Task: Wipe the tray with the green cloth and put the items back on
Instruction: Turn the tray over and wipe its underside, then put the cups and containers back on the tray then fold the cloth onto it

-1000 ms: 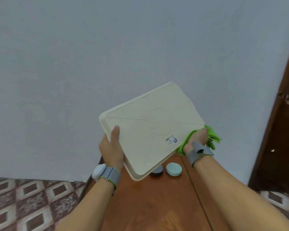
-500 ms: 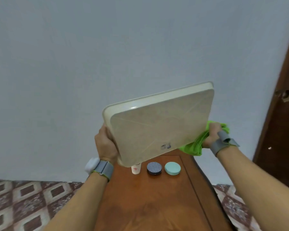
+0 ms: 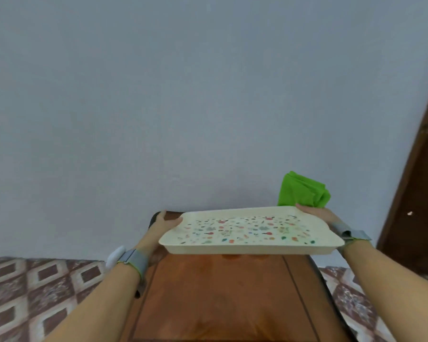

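A: Quick status?

B: I've got the tray (image 3: 251, 244) level and face up, patterned side showing, held in the air above the wooden desk (image 3: 220, 292). My left hand (image 3: 164, 224) is closed on its left short edge, thumb over the rim. My right hand (image 3: 315, 214) grips the far right corner, and the green cloth (image 3: 300, 190) is bunched up in the same hand, sticking up behind the rim.

A: Items?

B: Can't see them. The tray blocks the far end of the desk, so anything there is hidden.

A: Risks?

B: Main one, I think: lowering the tray blind onto whatever sits under it, which could knock something over or leave the tray rocking. Second: the right hand does double duty, so its hold on the tray looks thin. If the cloth slips, that corner may dip. Also the cloth could get trapped under the tray when I set it down.

A: Plan?

B: Probably set it down nearer me, on bare wood.
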